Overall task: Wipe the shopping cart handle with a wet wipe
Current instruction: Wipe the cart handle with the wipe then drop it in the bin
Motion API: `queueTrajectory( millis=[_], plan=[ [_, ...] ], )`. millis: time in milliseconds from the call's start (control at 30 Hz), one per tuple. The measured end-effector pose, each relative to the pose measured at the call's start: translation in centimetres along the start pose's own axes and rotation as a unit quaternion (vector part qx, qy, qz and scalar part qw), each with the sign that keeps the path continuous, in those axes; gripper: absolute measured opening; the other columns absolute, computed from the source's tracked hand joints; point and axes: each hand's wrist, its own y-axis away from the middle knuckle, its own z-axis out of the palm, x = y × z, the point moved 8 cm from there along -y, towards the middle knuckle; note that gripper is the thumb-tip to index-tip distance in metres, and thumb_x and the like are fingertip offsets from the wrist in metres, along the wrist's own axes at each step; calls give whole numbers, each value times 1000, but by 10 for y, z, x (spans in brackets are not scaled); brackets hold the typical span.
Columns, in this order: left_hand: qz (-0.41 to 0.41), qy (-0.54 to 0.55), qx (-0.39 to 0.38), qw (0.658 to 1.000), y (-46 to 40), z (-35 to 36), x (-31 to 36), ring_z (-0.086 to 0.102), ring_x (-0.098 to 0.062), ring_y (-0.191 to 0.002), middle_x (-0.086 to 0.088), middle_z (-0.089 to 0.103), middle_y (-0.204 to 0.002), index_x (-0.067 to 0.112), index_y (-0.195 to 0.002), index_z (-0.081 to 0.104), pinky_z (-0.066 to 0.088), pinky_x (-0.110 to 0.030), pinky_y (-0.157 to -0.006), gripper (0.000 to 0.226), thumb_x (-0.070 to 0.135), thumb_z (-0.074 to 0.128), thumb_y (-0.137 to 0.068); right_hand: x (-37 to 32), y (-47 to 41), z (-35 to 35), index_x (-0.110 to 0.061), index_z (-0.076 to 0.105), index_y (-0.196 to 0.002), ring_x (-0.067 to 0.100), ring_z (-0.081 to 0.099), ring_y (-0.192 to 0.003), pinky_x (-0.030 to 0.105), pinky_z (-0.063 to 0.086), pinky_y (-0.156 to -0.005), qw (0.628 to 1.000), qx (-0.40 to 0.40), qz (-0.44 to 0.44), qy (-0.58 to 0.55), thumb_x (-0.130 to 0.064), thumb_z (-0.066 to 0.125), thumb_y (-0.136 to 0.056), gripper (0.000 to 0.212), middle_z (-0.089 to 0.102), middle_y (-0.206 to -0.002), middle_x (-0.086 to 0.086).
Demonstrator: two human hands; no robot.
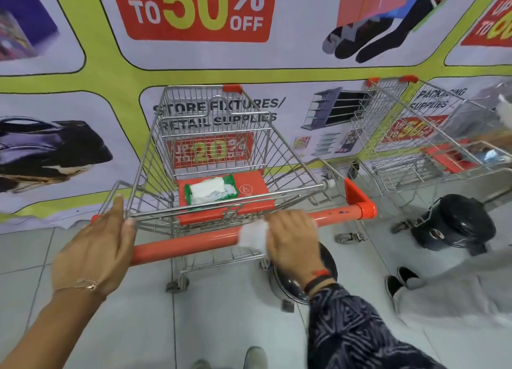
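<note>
A metal shopping cart (279, 158) with an orange handle (188, 242) stands in front of me. My right hand (291, 237) presses a white wet wipe (253, 235) around the handle, right of its middle. My left hand (97, 247) grips the handle's left end, thumb against the wire basket's rim. A green and white pack of wipes (212, 190) lies on the cart's orange child seat.
A second wire cart (432, 136) stands to the right, with someone's hand at its handle. A black round appliance (454, 224) sits on the tiled floor, another beneath my right wrist. A person's black shoes (399, 281) are at right. A printed banner wall (194, 72) is behind.
</note>
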Motion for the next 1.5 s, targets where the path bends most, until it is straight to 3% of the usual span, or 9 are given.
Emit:
queueTrajectory(
  millis=[133,233,467,633,700,900,1067,1267,1500],
  plan=[
    [-1,6,7,1000,-2,1,0,47,-41,-122,-22,50,-136,13,-143,22,41,-48,-96,52,28,25,-94,95,9,-13,0,61,-66,31,58,-59,32,29,-66,988,-56,142,6,-31,33,-76,42,62,-61,17],
    [7,-9,3,1000,-3,3,-1,52,-43,-113,-24,54,-129,13,-143,22,44,-48,-92,52,27,27,-93,74,6,-5,-3,59,-65,29,58,-60,35,45,-65,978,-27,208,-2,-29,40,-80,36,62,-61,16],
    [14,5,-9,1000,-4,5,-6,49,-43,-118,-25,52,-132,11,-143,20,42,-51,-95,56,32,20,-92,-4,-1,7,-10,63,-75,22,59,-59,31,35,-71,1000,-21,7,11,-22,44,-76,22,64,-65,6],
    [14,-7,12,1000,-4,5,-3,52,-43,-113,-23,56,-128,13,-142,23,44,-50,-92,51,31,25,-95,98,12,-14,-1,60,-69,30,59,-66,35,42,-69,988,-60,144,-4,-45,21,-90,63,63,-66,17],
    [18,-23,20,999,-4,7,-3,50,-44,-117,-22,54,-132,12,-141,28,38,-51,-100,57,38,18,-91,83,9,-11,-1,59,-69,32,58,-66,37,35,-71,980,-42,196,-14,-35,30,-84,47,62,-66,18],
    [56,-57,31,996,-8,10,-6,31,-34,-137,-17,31,-150,8,-143,23,24,-50,-112,79,46,-1,-77,20,4,7,-7,62,-77,25,60,-62,29,31,-69,998,-60,11,-9,-22,37,-78,29,65,-69,10],
    [73,-82,62,992,-6,8,0,35,-40,-134,-22,36,-146,4,-138,33,22,-56,-109,69,38,12,-82,110,17,-19,3,66,-87,38,64,-84,39,34,-81,992,-67,110,14,-50,15,-92,74,69,-84,23],
    [80,-94,74,990,-6,11,-5,30,-35,-137,-18,32,-149,7,-140,30,19,-53,-112,69,41,9,-83,18,2,5,-4,58,-70,26,57,-60,30,28,-67,999,-32,39,1,-22,38,-79,29,62,-64,13],
    [79,-94,81,989,-6,10,-6,30,-34,-137,-17,30,-150,7,-141,26,18,-51,-113,70,41,7,-82,102,13,-13,2,62,-75,35,60,-70,41,44,-72,989,-66,129,6,-52,17,-91,72,64,-71,20]
  ],
)
